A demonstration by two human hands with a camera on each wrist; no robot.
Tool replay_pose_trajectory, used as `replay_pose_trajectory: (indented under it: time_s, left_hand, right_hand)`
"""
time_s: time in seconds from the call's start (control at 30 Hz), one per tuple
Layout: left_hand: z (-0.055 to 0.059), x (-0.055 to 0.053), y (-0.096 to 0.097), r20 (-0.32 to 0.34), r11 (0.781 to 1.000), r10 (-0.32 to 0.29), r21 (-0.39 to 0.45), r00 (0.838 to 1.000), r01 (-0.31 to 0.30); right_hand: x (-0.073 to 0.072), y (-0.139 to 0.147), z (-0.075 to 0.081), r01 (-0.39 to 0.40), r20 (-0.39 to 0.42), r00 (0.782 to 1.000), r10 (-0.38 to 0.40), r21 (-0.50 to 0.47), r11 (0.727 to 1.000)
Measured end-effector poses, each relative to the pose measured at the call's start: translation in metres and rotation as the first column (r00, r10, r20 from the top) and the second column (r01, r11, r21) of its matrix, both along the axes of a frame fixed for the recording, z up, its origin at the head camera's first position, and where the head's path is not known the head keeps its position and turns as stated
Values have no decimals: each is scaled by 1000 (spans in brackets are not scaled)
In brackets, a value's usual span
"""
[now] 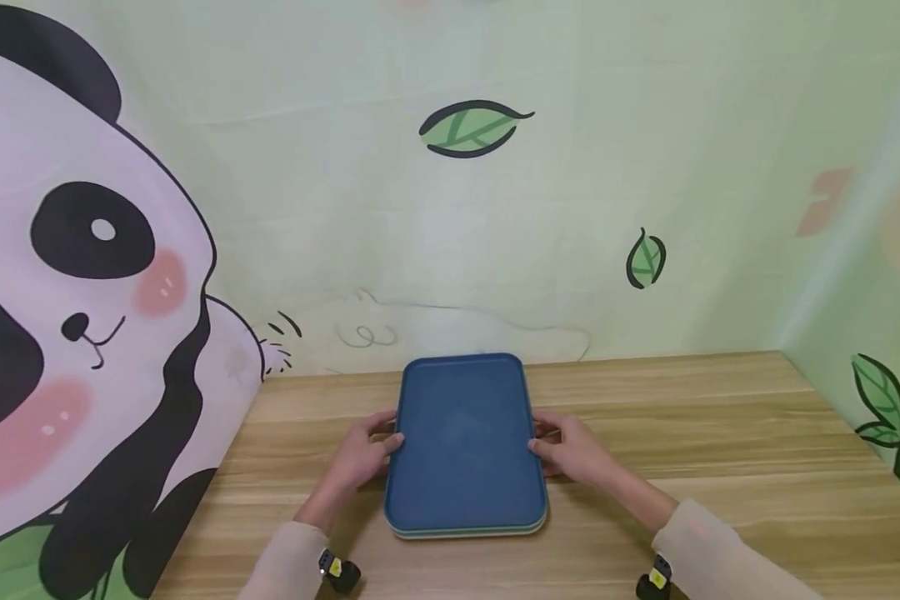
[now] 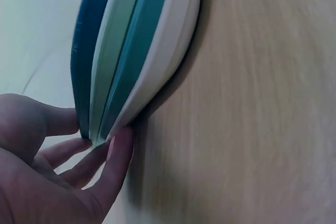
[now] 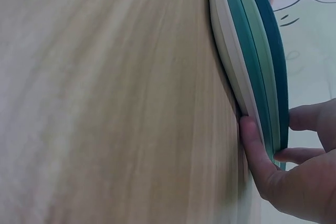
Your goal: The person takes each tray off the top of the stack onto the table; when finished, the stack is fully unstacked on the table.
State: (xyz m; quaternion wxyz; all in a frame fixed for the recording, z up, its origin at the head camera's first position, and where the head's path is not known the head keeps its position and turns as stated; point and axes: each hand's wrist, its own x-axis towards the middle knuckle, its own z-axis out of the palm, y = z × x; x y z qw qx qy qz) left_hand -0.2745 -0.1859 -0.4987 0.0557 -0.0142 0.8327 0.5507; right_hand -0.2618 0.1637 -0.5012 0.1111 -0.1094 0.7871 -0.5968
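Note:
A stack of several rectangular trays with rounded corners lies on the table, a blue tray (image 1: 465, 442) on top. Seen edge-on in the left wrist view, a light green tray (image 2: 107, 61), a teal tray (image 2: 139, 51) and a whitish one (image 2: 165, 45) lie beneath the blue. My left hand (image 1: 362, 454) holds the stack's left side, thumb at the blue rim and fingers along the lower edges. On the opposite side my right hand (image 1: 570, 450) grips it the same way, with a fingertip at the bottom edge in the right wrist view.
The wood-grain table (image 1: 667, 425) extends to both sides of the stack. Behind it hangs a pale green backdrop (image 1: 330, 183) with a large panda (image 1: 105, 333) at left and printed leaves. Small black devices (image 1: 341, 573) sit at both sleeve cuffs.

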Motion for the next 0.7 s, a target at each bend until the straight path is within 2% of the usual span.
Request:
replay_pose_trajectory:
  time_s: [0.07,0.13,0.3,0.4,0.53,0.7]
  left_hand:
    - [2,-1,2,-8,998,-1,-58,1000,1]
    - [4,-2,4,-35,989,-5,-150,999,-1]
    - [14,-3,5,-118,928,-40,-373,992,-7]
    - [19,-4,4,-131,908,-60,-419,990,-1]
    - [27,-5,3,-125,898,-58,-440,990,-2]
    - [34,-4,3,-167,882,-61,-471,984,-25]
  right_hand:
    - [1,1,0,-3,-12,1000,3,4,1000]
    - [1,2,0,-4,-19,1000,4,6,1000]
    - [-1,1,-2,1,-18,1000,-1,15,1000]
    - [-1,-1,-3,14,-8,1000,-14,18,1000]
    - [1,-2,-2,23,1,1000,-23,17,1000]
    - [2,-1,0,19,8,1000,-20,15,1000]
